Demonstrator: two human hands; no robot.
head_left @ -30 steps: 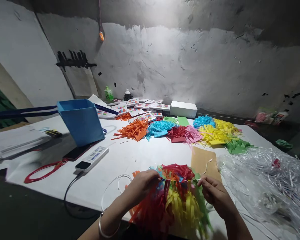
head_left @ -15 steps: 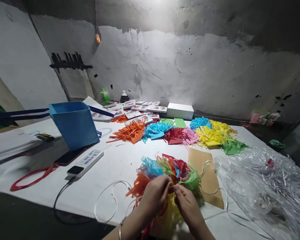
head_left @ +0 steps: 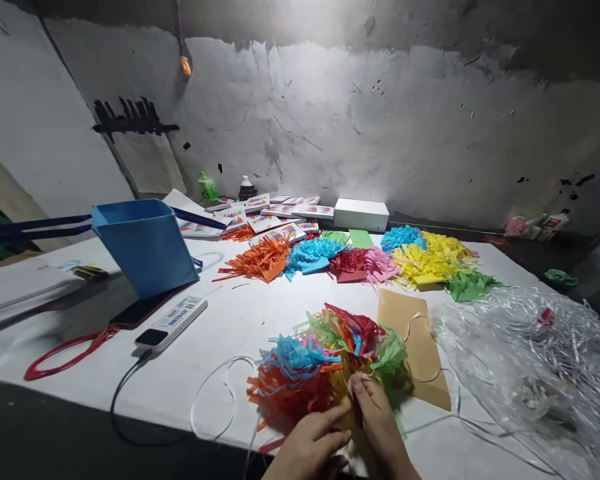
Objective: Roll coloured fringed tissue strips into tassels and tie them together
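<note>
**A:** Head camera first. What is closest?

**B:** Two hands at the near edge of the table (head_left: 260,313). The left hand (head_left: 310,448) and the right hand (head_left: 380,427) sit side by side. Both pinch the middle of a paper pom-pom (head_left: 325,363) made of many colours. Fingers are curled shut on the strips.

**A:** Where is the pom-pom?

**B:** On the white table, right at the near edge, a bit right of the middle. It touches a brown card (head_left: 415,347).

**A:** How should the hands do this bit well?

**B:** I think they should keep the pinch tight in the middle, so the strips do not slip out. Pull gently. Thin paper tears fast. The white ribbon (head_left: 215,390) loops just beside it and could snag.

**A:** And farther out?

**B:** At the right edge lies a heap of clear plastic (head_left: 535,360). On the left is a white power bank (head_left: 173,323) with a cable, a red cord (head_left: 65,350) and a blue box (head_left: 145,243).

**A:** And at the far edge?

**B:** Little heaps of cut paper (head_left: 360,257), flat packs (head_left: 275,213) and a white box (head_left: 361,215). Then a rough grey wall (head_left: 380,120), lit bright in the middle. The room is dim.
</note>
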